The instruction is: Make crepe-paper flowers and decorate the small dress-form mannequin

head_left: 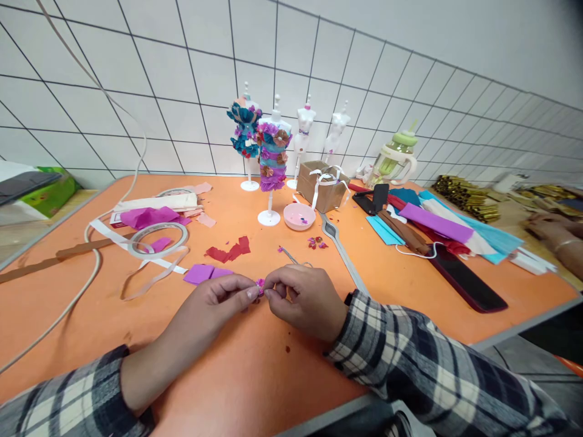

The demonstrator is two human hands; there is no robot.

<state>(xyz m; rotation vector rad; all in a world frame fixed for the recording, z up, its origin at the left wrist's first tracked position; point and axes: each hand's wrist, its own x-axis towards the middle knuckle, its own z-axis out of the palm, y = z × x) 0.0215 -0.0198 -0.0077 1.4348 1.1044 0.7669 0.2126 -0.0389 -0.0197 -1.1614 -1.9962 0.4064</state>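
Nearer the wearer than the pink bowl (299, 226) and a little left of it, a small pink flower piece (260, 283) sits between the hands: the left hand (223, 300) pinches it narrowly with thumb and forefinger, and the right hand (307, 300) closes a narrow pinch at its right side. The grey table edge (330, 417) passes beneath the right sleeve (410, 352), on the wearer's side of the bowl, and bare orange surface stretches from there to the hands. Toward the bowl, room narrows around small scissors (289, 255). Left of the bowl lie red paper scraps (230, 250), purple squares (199, 274) and a tape roll (132, 244); right of it, a long grey strip (339, 243) slants toward the right sleeve, with folded papers (438, 222) and a dark phone (469, 279) beyond. A cardboard box (334, 197) stands just behind and right of the bowl. Farther behind rise four white dress forms (273, 149), two thickly decorated, before a tiled wall (200, 73). Far right of the bowl, another person's hand (549, 226) appears, blurred.
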